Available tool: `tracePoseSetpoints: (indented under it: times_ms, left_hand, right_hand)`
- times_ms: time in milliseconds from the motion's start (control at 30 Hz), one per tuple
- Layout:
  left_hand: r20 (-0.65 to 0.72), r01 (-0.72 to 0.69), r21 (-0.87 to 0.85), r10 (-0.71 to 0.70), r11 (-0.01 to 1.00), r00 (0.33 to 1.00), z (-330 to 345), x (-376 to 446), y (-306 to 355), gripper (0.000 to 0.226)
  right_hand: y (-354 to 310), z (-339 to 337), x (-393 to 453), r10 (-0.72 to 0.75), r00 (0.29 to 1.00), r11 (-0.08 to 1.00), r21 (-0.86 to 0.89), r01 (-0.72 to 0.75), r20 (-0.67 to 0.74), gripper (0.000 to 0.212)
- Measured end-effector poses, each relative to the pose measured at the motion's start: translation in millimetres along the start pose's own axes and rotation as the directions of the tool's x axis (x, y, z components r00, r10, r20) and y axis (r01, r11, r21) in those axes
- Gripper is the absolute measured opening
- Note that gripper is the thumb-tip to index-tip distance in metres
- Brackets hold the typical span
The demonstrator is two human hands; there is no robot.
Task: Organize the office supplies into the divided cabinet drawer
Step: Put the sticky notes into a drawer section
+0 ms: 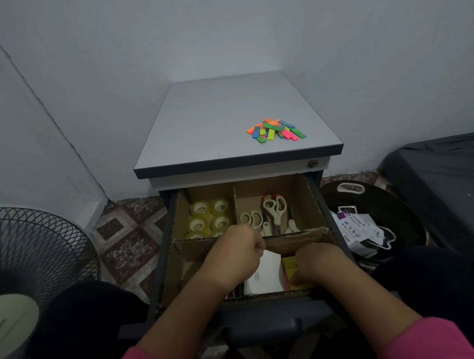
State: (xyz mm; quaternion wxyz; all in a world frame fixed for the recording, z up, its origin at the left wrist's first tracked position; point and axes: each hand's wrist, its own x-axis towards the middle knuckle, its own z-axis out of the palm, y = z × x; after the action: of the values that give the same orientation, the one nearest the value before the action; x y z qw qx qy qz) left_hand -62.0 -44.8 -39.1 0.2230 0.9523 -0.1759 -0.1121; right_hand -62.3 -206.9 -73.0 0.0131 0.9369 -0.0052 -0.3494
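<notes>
both hands [234,257] [315,263] curled, lowered

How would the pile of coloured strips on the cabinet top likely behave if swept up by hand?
The coloured strips look thin and flat, so probably light and hard to pinch singly. They lie loosely overlapped, so a push would likely scatter them across the smooth cabinet top rather than move them together.

Pretty dim room, flat grey light from above, no glare, corners went dark, wide-angle lens bent the edges, bottom of frame looked soft
</notes>
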Motion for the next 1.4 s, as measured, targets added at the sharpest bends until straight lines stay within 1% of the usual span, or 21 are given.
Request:
tracePoseSetpoints:
  times_ms: [100,233,367,467,533,633,700,767,800,967,1067,1133,1233,1300,1400]
  left_hand:
    - [-0.026,0.0,0.0,0.0,1.0,1.0,1.1,-0.8,-1.8,0.023]
    - [-0.014,0.01,-0.027,-0.01,1.0,1.0,-0.2,-1.7,-0.5,0.024]
    - [-0.048,-0.01,-0.056,0.007,0.998,0.999,1.3,-3.7,3.5,0.025]
    - [-0.089,-0.041,-0.032,0.038,0.999,0.995,9.5,-4.3,7.7,0.025]
    - [-0.13,-0.07,0.033,0.074,0.997,0.989,16.4,-4.2,6.8,0.023]
    - [-0.104,-0.122,0.217,0.147,0.969,0.984,22.2,-7.3,4.9,0.024]
    - [-0.1,-0.157,0.321,0.199,0.934,0.975,21.2,-9.4,5.2,0.028]
    - [-0.133,-0.192,0.412,0.267,0.891,0.955,18.9,-9.2,3.7,0.028]
    - [-0.152,-0.196,0.426,0.283,0.883,0.947,18.1,-8.5,2.2,0.027]
    - [-0.209,-0.147,0.268,0.207,0.952,0.956,8.0,-6.7,-4.8,0.026]
    - [-0.205,-0.116,0.242,0.167,0.963,0.964,-0.9,-6.9,-7.7,0.026]
    - [-0.179,-0.092,0.237,0.136,0.967,0.974,-6.1,-8.0,-8.9,0.023]
    - [-0.131,-0.045,0.242,0.078,0.969,0.988,-11.6,-9.8,-9.8,0.009]
    - [-0.078,-0.004,0.269,0.025,0.963,0.997,-12.0,-11.3,-9.9,0.016]
    - [-0.016,0.032,0.232,-0.03,0.972,0.999,-9.4,-12.1,-9.1,0.02]
  right_hand:
    - [-0.9,-0.4,1.4,0.013,1.0,1.0,-0.015,-0.013,0.018,0.043]
    - [0.2,0.5,-0.5,0.019,1.0,1.0,0.025,-0.019,0.007,0.042]
    - [3.3,-1.7,-5.1,0.027,0.998,0.995,0.1,-0.021,-0.06,0.036]
    - [6.2,-4.1,-6.8,0.033,0.996,0.991,0.132,-0.022,-0.084,0.038]
    - [6.9,-5.3,-7.0,0.027,0.996,0.992,0.126,-0.016,-0.085,0.039]
    - [6.3,-4.3,-7.9,0.003,0.998,0.994,0.109,0.004,-0.059,0.029]
    - [6.5,-2.8,-6.4,-0.034,0.998,0.99,0.134,0.04,-0.045,0.023]
    - [7.1,-1.7,-5.1,-0.073,0.997,0.98,0.183,0.076,-0.025,0.024]
    - [7.6,-1.2,-4.5,-0.085,0.996,0.973,0.211,0.088,-0.02,0.025]
    - [8.3,2.3,-2.0,-0.124,0.992,0.927,0.355,0.121,-0.013,0.024]
    - [7.9,1.9,-2.0,-0.113,0.993,0.91,0.4,0.11,-0.016,0.023]
    - [7.6,2.1,-1.9,-0.092,0.995,0.912,0.4,0.094,-0.024,0.024]
    - [7.5,3.8,-1.2,-0.08,0.996,0.92,0.384,0.084,-0.025,0.023]
    - [7.4,3.3,-1.4,-0.091,0.996,0.923,0.373,0.089,-0.014,0.025]
    - [7.0,2.1,-3.2,-0.113,0.994,0.924,0.369,0.102,0.009,0.028]
